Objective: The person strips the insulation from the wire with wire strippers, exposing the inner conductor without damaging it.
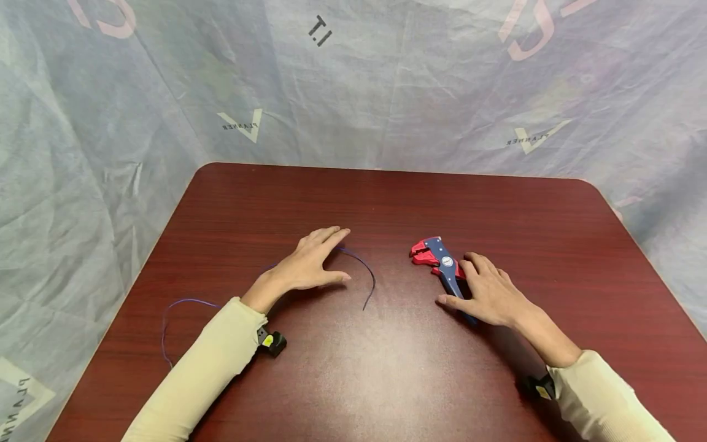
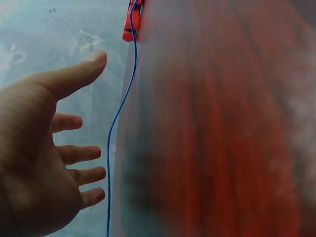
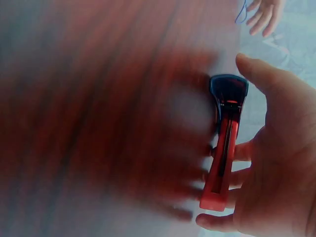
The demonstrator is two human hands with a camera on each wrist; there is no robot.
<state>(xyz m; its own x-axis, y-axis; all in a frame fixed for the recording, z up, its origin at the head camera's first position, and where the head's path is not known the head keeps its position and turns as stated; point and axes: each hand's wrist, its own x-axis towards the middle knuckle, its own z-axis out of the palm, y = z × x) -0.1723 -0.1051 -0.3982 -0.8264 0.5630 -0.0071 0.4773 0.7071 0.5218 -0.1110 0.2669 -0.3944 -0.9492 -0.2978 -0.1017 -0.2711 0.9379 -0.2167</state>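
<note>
A thin blue wire point(image 1: 374, 281) lies in a loose curve on the table, passing behind my left hand point(image 1: 301, 264). That hand hovers over it with fingers spread and holds nothing. In the left wrist view the wire point(image 2: 108, 153) runs just past the fingertips. To the right lies a blue and red wire stripper point(image 1: 446, 261), its red jaws pointing away and to the left. My right hand point(image 1: 493, 296) is at its handles, thumb on one side and fingers on the other. In the right wrist view the fingers stand loosely about the stripper point(image 3: 227, 148), without a firm grip.
The dark red-brown wooden table point(image 1: 353, 380) has rounded far corners. A pale printed sheet point(image 1: 353, 86) hangs behind it and along both sides. The wire's other end point(image 1: 166, 344) loops beside the left forearm, partly hidden by the sleeve point(image 1: 204, 368).
</note>
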